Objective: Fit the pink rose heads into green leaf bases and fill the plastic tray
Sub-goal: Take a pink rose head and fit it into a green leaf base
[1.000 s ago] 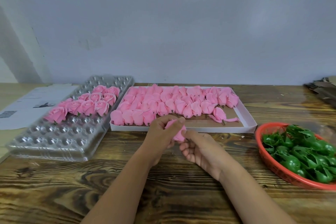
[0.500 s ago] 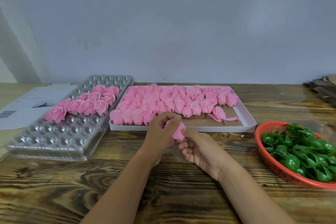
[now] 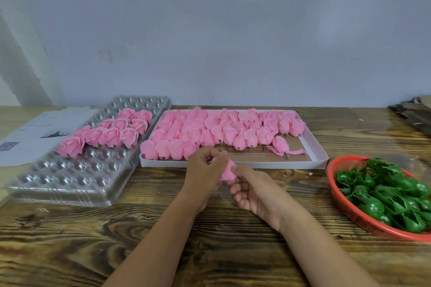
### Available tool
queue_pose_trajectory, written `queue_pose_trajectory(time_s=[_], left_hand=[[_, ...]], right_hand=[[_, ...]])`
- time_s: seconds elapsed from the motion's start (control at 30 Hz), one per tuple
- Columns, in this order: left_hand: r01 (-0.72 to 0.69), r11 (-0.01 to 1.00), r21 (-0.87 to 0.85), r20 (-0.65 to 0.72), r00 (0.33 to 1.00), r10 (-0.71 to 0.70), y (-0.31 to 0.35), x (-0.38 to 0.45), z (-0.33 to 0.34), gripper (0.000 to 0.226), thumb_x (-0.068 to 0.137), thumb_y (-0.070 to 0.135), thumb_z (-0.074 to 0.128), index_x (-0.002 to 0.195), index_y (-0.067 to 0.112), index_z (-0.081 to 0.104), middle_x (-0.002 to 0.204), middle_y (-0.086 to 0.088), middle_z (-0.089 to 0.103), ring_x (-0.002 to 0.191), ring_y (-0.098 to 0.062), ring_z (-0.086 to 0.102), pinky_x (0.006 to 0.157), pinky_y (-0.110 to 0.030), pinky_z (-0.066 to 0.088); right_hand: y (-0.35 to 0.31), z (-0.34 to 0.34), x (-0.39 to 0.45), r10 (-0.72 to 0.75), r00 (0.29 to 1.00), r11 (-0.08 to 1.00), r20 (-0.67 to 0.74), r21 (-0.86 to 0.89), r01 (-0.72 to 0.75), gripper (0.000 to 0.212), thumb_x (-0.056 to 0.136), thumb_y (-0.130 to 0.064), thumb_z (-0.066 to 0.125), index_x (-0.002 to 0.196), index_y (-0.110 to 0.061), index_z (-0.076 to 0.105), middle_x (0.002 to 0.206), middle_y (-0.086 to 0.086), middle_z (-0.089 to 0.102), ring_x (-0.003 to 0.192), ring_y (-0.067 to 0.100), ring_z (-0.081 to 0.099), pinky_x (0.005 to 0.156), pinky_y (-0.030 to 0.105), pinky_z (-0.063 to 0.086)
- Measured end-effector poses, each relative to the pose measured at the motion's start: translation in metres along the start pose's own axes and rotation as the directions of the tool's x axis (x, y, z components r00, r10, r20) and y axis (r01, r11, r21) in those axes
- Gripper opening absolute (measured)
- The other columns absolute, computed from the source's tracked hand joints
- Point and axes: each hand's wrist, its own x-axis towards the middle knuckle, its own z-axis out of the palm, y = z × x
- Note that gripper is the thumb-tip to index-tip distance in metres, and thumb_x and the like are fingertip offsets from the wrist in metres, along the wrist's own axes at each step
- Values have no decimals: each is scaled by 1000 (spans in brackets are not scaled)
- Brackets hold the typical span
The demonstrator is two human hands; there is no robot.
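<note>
Both my hands hold one pink rose head (image 3: 227, 171) just above the wooden table, in front of the white box. My left hand (image 3: 205, 170) curls its fingers round the petals from the left. My right hand (image 3: 251, 187) pinches the base end of the rose from the right. A clear plastic tray (image 3: 70, 184) lies at the left, with several finished roses (image 3: 109, 134) set in its far cells. The white box (image 3: 233, 163) holds many loose rose heads (image 3: 221, 129). Green leaf bases (image 3: 387, 190) fill a red basket (image 3: 345, 207) at the right.
Printed paper sheets (image 3: 35, 133) lie at the far left beside the tray. A stack of dark cardboard pieces (image 3: 415, 114) sits at the far right edge. A grey wall stands right behind the table.
The rose head has turned slightly between my fingers, and my left fingers have shifted on its petals. Both hands stay in the same place.
</note>
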Motion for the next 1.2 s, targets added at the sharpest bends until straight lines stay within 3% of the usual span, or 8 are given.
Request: queue_pose_trajectory(time_s=[0.17,0.3,0.4,0.6,0.8,0.93,1.07,1.2], left_hand=[[78,993,-83,-59,995,-83,-1,1,1,26,99,11,61,73,10,60,65,-3,60,45,-6,49,36,-19,35],[118,972,-205,-82,987,-137,-2,5,0,30,101,12,58,71,9,55,74,-10,62,44,-6,45,36,-17,33],[135,961,-243,-97,982,-162,-4,7,-1,30,101,13,57,71,8,52,81,-16,57,44,-7,41,36,-17,31],[175,956,-235,-74,978,-197,-8,7,0,29,101,13,58,73,7,52,98,-20,58,44,-3,47,36,-15,31],[202,950,-237,-74,972,-225,-8,7,1,27,101,14,58,75,6,53,101,-19,57,45,-4,48,36,-15,31],[215,950,-226,-71,969,-236,-8,7,1,23,101,15,58,80,6,55,99,-19,56,43,-3,46,36,-16,31],[213,954,-212,-75,969,-234,-9,7,3,25,101,14,57,78,6,54,98,-18,56,47,-5,42,37,-17,30],[217,958,-188,-77,969,-235,-9,6,4,30,100,14,59,72,8,54,101,-20,57,52,-8,45,37,-17,31]], right_hand=[[-3,3,0,-5,1000,997,-25,-74,3,52,77,-65,59,71,-15,74,63,2,61,50,11,52,46,21,43],[-5,-5,-4,-5,996,991,-91,-131,-7,76,97,-65,29,66,-13,76,61,4,60,46,12,50,44,22,40],[-14,-17,-25,-49,985,943,-164,-334,-9,63,101,-51,38,63,-16,73,59,2,61,45,10,47,43,21,37],[-61,-76,-93,-287,951,537,-110,-841,65,21,88,-47,62,78,-31,73,65,-5,71,48,4,54,49,17,42],[-99,-193,-117,-560,725,276,-401,-916,-293,3,77,-35,75,77,-36,72,61,-19,68,62,6,66,60,31,54],[-93,-208,-111,-473,794,136,-382,-922,-363,16,72,-35,83,74,-44,70,59,-29,65,67,0,64,58,24,47],[-93,-185,-103,-592,764,40,-256,-957,-289,17,76,-42,78,77,-47,62,72,-27,60,67,-6,52,54,19,34],[-88,-160,-93,-516,841,81,-163,-987,-141,11,79,-41,77,81,-46,67,67,-28,58,67,-8,53,56,11,33]])
